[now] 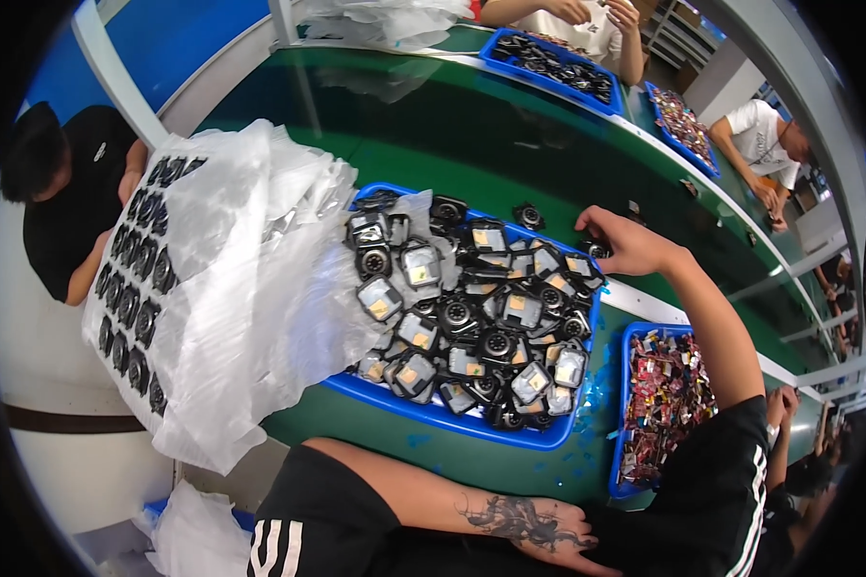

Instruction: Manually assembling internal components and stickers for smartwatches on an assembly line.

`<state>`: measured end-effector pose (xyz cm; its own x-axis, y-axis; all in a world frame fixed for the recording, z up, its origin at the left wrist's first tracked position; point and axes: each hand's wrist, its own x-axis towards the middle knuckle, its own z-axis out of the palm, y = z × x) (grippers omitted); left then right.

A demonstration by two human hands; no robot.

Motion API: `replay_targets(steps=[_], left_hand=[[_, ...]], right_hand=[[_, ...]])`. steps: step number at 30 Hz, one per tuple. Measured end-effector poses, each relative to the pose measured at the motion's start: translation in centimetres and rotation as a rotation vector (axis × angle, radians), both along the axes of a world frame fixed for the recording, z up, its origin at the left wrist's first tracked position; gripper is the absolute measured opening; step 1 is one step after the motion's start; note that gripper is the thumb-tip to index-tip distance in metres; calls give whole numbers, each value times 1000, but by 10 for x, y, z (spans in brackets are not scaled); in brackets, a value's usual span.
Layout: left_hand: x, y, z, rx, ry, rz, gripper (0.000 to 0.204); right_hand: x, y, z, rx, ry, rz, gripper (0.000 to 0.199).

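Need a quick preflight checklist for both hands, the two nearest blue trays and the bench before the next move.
1. Right hand grip: cannot tell. The right hand is at a small dark part; a firm hold isn't visible.
2. Left hand apart from the big tray: ok. The left hand is low, near the body.
3. Watch cases all inside the big blue tray: not ok. One loose case lies beyond its far edge.
4. White plastic sheets off the tray: not ok. They overlap its left side.
5. Bench free of debris: not ok. Blue scraps lie beside the smaller blue tray.
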<state>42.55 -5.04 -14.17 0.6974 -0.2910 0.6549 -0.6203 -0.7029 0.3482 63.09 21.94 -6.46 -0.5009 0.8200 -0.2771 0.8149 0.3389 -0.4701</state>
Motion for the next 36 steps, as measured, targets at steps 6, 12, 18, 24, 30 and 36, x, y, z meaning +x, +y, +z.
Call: replay_targets(steps=[6,12,18,24,30,36], left_hand=[[0,-3,0,-14,39,-14,65],[0,-4,3,22,39,36,65],[5,-9,-2,-79,-95,-29,57],[8,-24,-18,-13,71,-60,16],[2,-16,-11,8,-43,-55,63],[-4,-11,2,102,97,-88,68]], right_hand=[[14,4,-9,51,41,-54,33],[-14,35,-4,408,293,16,36],[-43,49,-7,39,34,97,56],[-40,39,-6,164,16,206,41],[-33,19,-5,332,77,53,29],[-66,-29,32,500,326,-168,17]])
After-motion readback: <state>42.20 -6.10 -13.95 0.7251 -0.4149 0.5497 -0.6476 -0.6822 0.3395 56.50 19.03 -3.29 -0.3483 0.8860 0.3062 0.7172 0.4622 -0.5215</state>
